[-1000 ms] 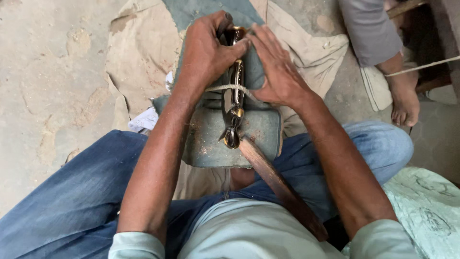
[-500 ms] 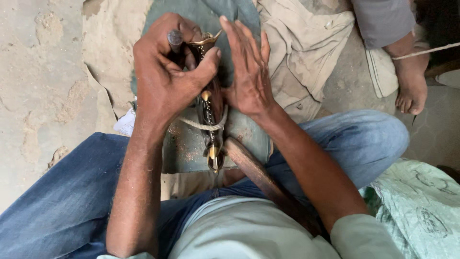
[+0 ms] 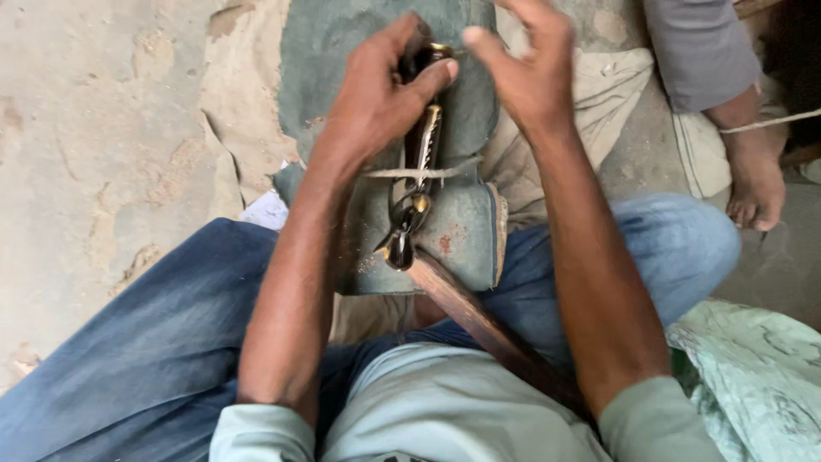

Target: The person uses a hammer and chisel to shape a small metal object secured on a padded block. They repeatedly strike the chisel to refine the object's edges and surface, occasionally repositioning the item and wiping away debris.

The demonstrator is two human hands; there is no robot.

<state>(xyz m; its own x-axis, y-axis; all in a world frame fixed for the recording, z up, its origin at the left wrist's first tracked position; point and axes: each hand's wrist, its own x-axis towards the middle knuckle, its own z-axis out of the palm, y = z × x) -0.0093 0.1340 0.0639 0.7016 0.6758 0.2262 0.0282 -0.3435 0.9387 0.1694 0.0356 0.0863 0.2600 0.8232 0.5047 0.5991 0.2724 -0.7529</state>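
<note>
On the grey pad (image 3: 462, 235), the left hand (image 3: 376, 103) grips a dark brass-trimmed tool (image 3: 419, 162); the right hand (image 3: 526, 73) hovers open, empty.

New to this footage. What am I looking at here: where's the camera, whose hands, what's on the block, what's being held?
There is no machine here: a person works with two bare hands. The single view comes from a camera on that person's head, looking down past their chest and blue-jeaned legs.

Between the knees sits a padded block covered in grey-green cloth. On it lies a dark piece with brass fittings, long and narrow, with a cord across its middle. A wooden stick runs from its near end back toward the body.

The left hand grips the far end of the dark piece. The right hand hovers above the block, fingers spread, holding nothing.

At the top right, a bare foot and grey trouser leg belong to another person. A pale green sack lies at the lower right.
</note>
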